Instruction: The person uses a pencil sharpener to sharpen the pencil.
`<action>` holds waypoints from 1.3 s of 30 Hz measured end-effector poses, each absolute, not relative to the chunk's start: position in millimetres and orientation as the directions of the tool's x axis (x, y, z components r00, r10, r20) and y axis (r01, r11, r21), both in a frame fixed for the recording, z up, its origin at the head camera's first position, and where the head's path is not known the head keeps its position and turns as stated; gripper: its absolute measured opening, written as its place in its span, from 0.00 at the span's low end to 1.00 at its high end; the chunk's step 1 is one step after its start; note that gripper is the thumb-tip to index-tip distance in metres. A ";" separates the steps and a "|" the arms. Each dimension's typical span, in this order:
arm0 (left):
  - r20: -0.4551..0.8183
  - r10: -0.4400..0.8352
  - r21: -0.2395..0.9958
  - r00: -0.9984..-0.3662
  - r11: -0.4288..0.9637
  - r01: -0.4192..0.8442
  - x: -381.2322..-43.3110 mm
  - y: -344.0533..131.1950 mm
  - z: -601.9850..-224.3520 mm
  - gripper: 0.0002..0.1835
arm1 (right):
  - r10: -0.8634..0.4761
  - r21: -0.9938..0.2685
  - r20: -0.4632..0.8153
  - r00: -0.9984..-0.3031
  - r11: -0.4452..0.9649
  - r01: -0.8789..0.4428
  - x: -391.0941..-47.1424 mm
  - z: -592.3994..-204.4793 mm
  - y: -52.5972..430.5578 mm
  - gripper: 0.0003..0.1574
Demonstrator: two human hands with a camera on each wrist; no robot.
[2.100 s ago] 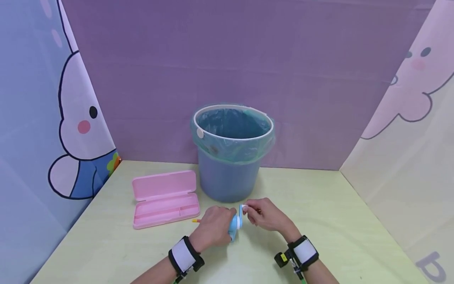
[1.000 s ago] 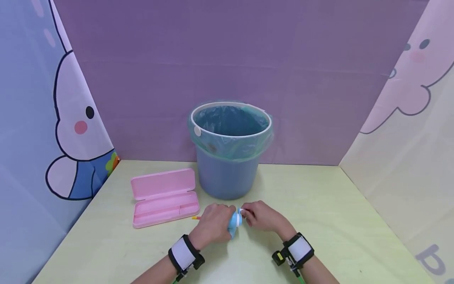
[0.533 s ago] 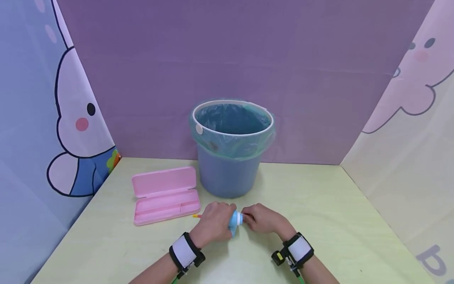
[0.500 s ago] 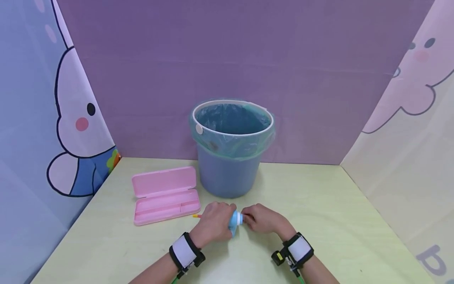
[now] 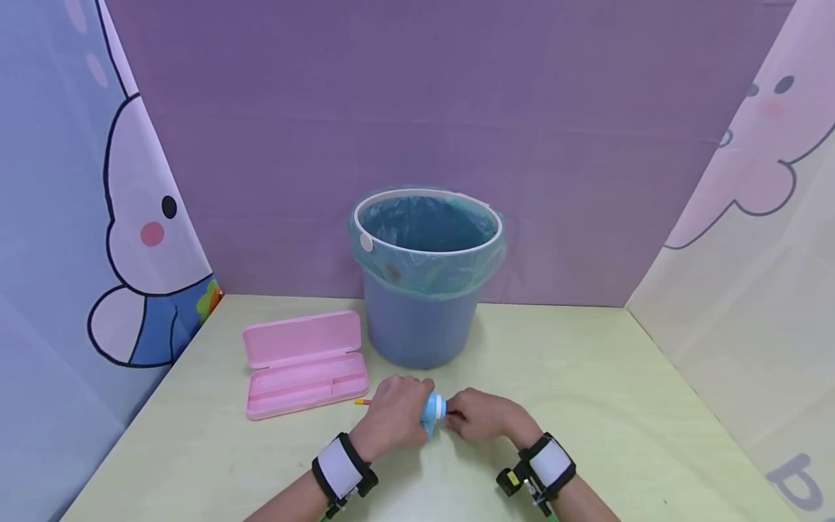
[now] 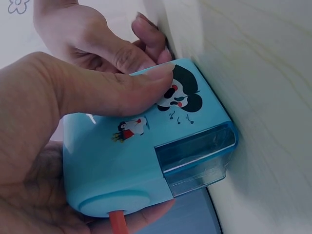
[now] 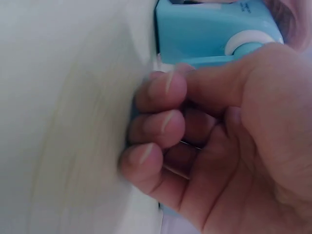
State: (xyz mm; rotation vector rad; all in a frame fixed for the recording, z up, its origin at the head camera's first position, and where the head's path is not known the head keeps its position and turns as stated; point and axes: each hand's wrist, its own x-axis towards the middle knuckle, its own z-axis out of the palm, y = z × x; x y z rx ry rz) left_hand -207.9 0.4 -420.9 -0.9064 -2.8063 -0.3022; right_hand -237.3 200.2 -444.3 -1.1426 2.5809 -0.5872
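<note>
A light blue hand-crank pencil sharpener with panda stickers and a clear shavings drawer is gripped by my left hand, its thumb lying along one face. Out of one end sticks a pencil; its yellow tip shows left of the hand in the head view. At the opposite end my right hand pinches the crank handle between thumb and index finger. The other fingers are curled, close to the table. Most of the handle's knob is hidden by the fingertips.
An open pink pencil case lies to the left on the pale table. Behind the hands stands a blue bucket with a green bag liner over its rim. A purple backdrop closes off the rear.
The right hand has swung the crank from upright down to a lower position, dropping nearer the table. The left hand keeps the sharpener in nearly the same place.
</note>
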 end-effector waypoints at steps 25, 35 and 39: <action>0.252 0.533 0.154 -0.807 0.802 0.578 -207.2 1.4 -428.9 0.18 | -0.789 -0.706 -0.334 -0.515 0.572 -0.418 -224.1 -431.8 202.3 0.22; 0.251 0.535 0.155 -0.807 0.800 0.579 -209.2 1.4 -427.0 0.18 | -0.814 -0.763 -0.357 -0.459 0.537 -0.359 -224.4 -423.8 203.8 0.23; 0.251 0.537 0.153 -0.805 0.799 0.581 -209.6 1.3 -426.0 0.18 | -0.820 -0.775 -0.358 -0.446 0.528 -0.348 -225.9 -423.5 204.7 0.23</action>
